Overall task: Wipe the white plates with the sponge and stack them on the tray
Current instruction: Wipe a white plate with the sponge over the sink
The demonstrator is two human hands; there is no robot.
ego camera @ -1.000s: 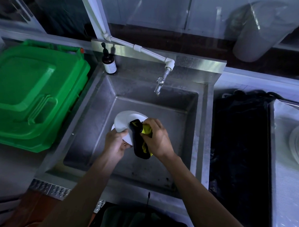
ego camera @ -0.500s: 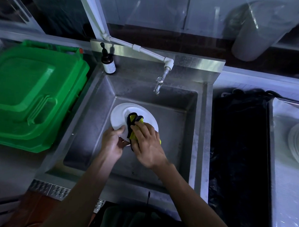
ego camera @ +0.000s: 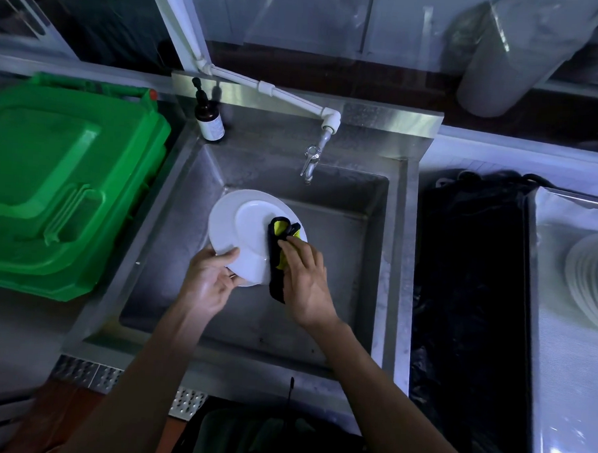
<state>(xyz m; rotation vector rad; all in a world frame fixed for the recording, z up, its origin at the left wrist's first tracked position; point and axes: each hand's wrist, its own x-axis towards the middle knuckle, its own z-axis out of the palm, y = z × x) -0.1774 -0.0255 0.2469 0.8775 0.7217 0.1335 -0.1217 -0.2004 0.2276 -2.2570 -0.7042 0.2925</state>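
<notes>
Over a steel sink (ego camera: 388, 264), a person holds 1 white plate (ego camera: 242, 230) tilted above the basin and wipes it with a black-and-yellow sponge (ego camera: 278, 256). The left hand (ego camera: 207, 284) grips the plate's near rim, thumb laid across the top face and fingers curled beneath. The right hand (ego camera: 305, 281) presses the sponge against the plate's right edge, its fingers lying fairly straight over the sponge, which folds round the rim; how the thumb lies underneath cannot be seen.

A tap (ego camera: 311, 158) hangs above the basin with no water visibly running, and a dark pump bottle (ego camera: 209, 119) stands at the sink's back left corner. A green bin (ego camera: 59, 188) sits to the left. Well apart to the right, beyond a dark basin (ego camera: 469, 285), a stack of white plates (ego camera: 590, 280) rests on the tray (ego camera: 558, 374), only partly in frame.

The wiping step appears to be in hand, with this plate not yet stacked. The next move would likely call for finishing the rim, then carrying the plate rightward across the dark basin and setting it squarely on the stack, with a firm grip on a rim that may be wet.
</notes>
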